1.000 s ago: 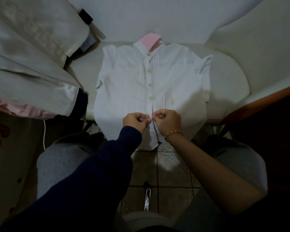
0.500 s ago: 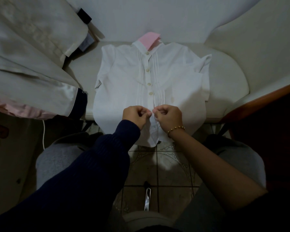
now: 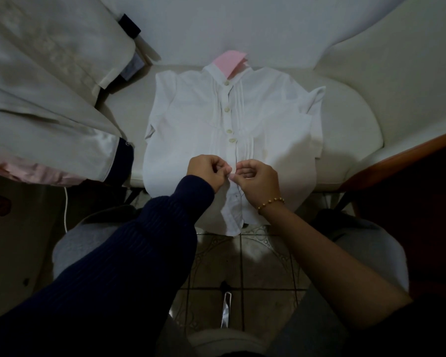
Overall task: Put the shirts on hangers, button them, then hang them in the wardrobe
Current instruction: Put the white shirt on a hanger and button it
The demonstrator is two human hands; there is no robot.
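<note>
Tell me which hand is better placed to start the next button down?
Marginally the right hand: its wrist lies beside the unfastened lower placket of the white shirt; the left hand sits further off. Both pinch the placket.

Blocked on the left by a pile of garments [image 3: 49, 99] overhanging the seat cushion [image 3: 350, 130] and reaching almost to the white shirt [image 3: 191, 130]. Walled in behind by the pale backrest [image 3: 242, 27], just past the collar. Hemmed on the right by a wooden edge [image 3: 397, 161], perhaps an armrest, hard to tell in the dim light. Open over the bare cushion right of the shirt. Open too over the tiled floor [image 3: 255, 266] between the knees [image 3: 88, 240], apart from a thin metal piece [image 3: 225, 310] lying there. Occupied at the lower placket by the left hand [image 3: 206, 171] and right hand [image 3: 258, 176], each in a pinching grip.
</note>
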